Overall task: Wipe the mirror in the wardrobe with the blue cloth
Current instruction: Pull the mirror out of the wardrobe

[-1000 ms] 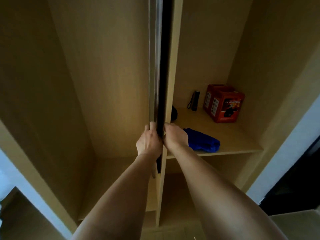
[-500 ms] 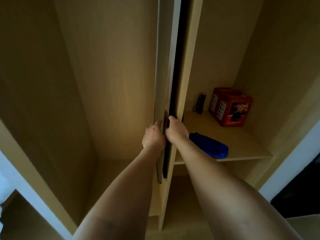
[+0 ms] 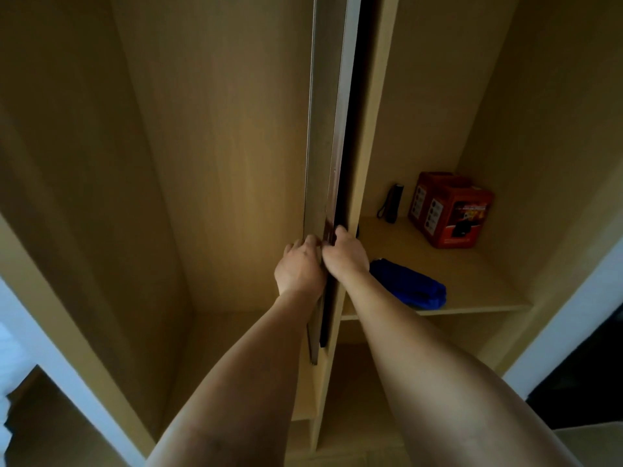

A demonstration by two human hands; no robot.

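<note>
Head view, mirror panel: we see the mirror (image 3: 328, 136) edge-on, a tall thin panel running from the top of the picture at 12 o'clock down to just below centre, set against the wooden divider (image 3: 365, 136) between the two wardrobe bays.
Left hand: our left hand (image 3: 298, 269) grips the panel's left side, fingers curled round its edge.
Right hand: our right hand (image 3: 345, 256) grips the panel's right side, fingers curled into the dark gap beside the divider; the two hands almost touch.
Blue cloth: the blue cloth (image 3: 409, 286) lies bunched on the shelf (image 3: 472, 281) at about 3 o'clock from the hands, just beside our right wrist, near the shelf's front edge.
Other things on the shelf: a red box (image 3: 450, 210) stands toward the back at 2 o'clock, with a small black torch (image 3: 392, 202) upright to its left, apart from the cloth.
Open room: the left bay (image 3: 188, 163) at 9 o'clock is a tall open space beside the panel; the right bay is split by the shelf, with a dim space beneath it.
Edges: the shelf's front lip runs out toward 4 o'clock; the panel's bottom end shows between our forearms at 6 o'clock.
Change from earlier: the panel's silvery face shows wider than half a second ago, it has turned slightly out from the divider, and both hands keep their grip at the same height.
</note>
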